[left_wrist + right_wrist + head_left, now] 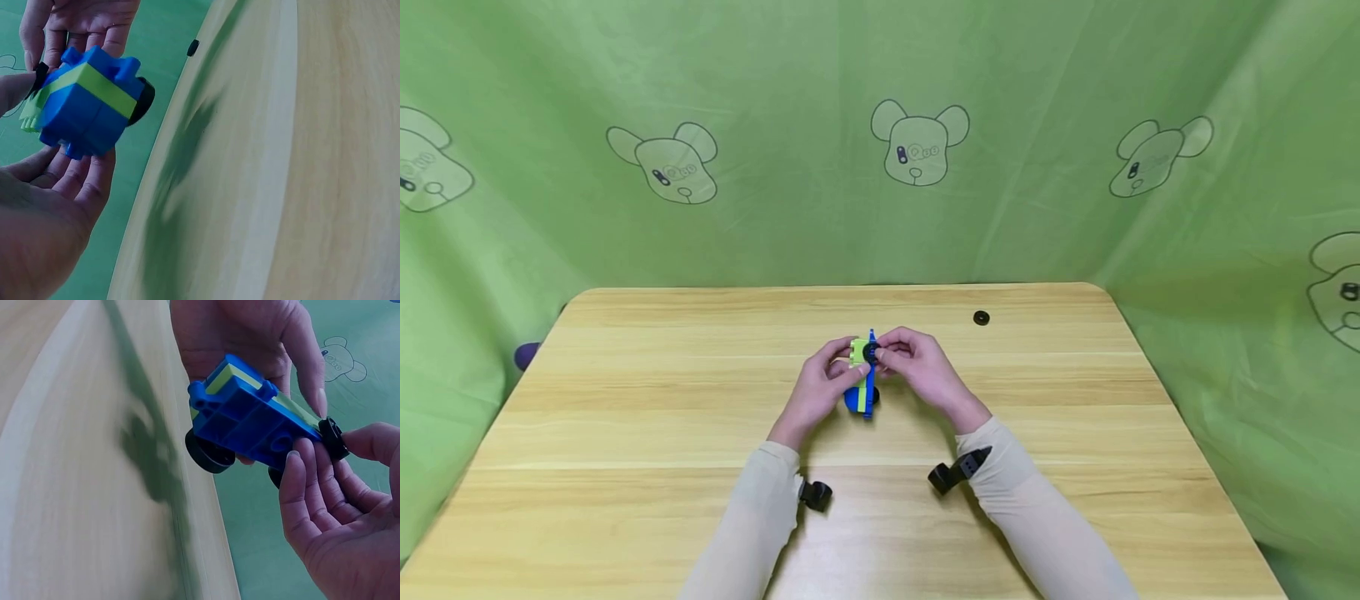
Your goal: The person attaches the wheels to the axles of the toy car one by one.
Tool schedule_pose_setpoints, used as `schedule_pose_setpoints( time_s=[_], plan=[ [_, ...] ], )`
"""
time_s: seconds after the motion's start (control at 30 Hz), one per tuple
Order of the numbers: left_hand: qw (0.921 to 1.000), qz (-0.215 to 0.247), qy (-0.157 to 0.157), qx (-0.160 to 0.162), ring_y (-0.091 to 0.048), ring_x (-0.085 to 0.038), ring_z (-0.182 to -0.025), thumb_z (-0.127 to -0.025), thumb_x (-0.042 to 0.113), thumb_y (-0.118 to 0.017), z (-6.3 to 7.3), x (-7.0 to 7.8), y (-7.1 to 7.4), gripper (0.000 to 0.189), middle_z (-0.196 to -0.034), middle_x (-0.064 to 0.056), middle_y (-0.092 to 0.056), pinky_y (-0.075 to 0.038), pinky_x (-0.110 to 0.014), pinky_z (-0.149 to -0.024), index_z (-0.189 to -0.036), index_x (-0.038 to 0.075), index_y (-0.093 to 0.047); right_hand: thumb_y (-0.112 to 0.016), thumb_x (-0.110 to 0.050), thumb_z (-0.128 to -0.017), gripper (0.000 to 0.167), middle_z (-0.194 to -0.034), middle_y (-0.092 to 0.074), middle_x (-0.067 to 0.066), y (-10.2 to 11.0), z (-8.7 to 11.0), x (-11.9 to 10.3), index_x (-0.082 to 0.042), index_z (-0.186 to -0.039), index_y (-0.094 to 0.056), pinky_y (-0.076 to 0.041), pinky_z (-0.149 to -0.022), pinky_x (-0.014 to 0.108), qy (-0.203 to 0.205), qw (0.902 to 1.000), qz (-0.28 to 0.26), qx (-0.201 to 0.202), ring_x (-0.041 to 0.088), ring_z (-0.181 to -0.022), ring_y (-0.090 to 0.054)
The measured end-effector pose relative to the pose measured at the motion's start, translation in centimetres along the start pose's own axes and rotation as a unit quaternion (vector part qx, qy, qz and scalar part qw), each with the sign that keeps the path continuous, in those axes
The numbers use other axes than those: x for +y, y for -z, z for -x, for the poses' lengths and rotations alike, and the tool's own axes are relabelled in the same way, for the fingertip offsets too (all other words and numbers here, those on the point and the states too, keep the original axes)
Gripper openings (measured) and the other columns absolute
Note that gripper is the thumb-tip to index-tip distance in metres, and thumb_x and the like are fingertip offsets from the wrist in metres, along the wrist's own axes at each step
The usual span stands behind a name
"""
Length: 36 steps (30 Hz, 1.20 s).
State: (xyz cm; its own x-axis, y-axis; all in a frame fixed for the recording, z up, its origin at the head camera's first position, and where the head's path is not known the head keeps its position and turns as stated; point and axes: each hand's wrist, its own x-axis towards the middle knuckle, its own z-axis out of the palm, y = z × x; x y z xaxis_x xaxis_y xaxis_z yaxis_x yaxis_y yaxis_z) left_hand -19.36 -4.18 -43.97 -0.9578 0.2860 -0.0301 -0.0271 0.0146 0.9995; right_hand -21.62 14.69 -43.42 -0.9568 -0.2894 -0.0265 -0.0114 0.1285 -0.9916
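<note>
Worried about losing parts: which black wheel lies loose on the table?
The lone wheel beyond the right hand; the other visible wheels are at the held toy.

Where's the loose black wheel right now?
In the head view, the loose black wheel lies on the table near its far edge, beyond and right of the right hand.

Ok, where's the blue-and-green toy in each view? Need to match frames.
Head: toy just below centre, between the hands.
Left wrist: toy upper left.
Right wrist: toy slightly above and right of centre.
Shared landmark: black wheel pinched by the right hand.
</note>
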Motion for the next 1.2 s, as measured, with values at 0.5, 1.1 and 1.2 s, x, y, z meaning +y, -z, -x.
schedule_pose_setpoints(
  time_s=[0.5, 1.1, 1.2],
  plan=[
    [0.9992, -0.033, -0.009, -0.021, -0.054, -0.037, -0.115, -0.09, 0.003, -0.068, 0.6, -0.3, 0.5, 0.051, -0.124, -0.023, -0.059, -0.047, -0.039, -0.098, -0.136, -0.008, -0.049, -0.057, 0.002, -0.095, 0.02, -0.097, -0.063, 0.019, 0.8, -0.5, -0.3, 0.013, -0.112, -0.056, -0.058, -0.079, 0.037, 0.009, 0.9988, -0.045, 0.018, 0.029, -0.082, -0.064],
    [0.9995, -0.027, -0.001, -0.014, -0.057, -0.038, -0.11, -0.089, 0.001, -0.069, 0.7, -0.4, 0.2, 0.052, -0.12, -0.023, -0.059, -0.051, -0.034, -0.093, -0.135, -0.01, -0.048, -0.058, 0.0, -0.096, 0.021, -0.098, -0.063, 0.018, 1.0, -0.7, 0.0, 0.013, -0.112, -0.056, -0.057, -0.078, 0.035, 0.003, 0.9988, -0.047, 0.015, 0.029, -0.086, -0.064],
    [0.9996, -0.029, -0.004, -0.006, -0.057, -0.038, -0.11, -0.089, 0.001, -0.07, 0.7, -0.5, 0.3, 0.052, -0.12, -0.023, -0.06, -0.05, -0.036, -0.095, -0.135, -0.01, -0.049, -0.059, -0.002, -0.096, 0.022, -0.099, -0.064, 0.019, 1.3, -0.7, -0.1, 0.012, -0.113, -0.057, -0.056, -0.081, 0.042, 0.007, 0.9996, -0.027, 0.009, 0.038, -0.092, -0.063]
  ],
)
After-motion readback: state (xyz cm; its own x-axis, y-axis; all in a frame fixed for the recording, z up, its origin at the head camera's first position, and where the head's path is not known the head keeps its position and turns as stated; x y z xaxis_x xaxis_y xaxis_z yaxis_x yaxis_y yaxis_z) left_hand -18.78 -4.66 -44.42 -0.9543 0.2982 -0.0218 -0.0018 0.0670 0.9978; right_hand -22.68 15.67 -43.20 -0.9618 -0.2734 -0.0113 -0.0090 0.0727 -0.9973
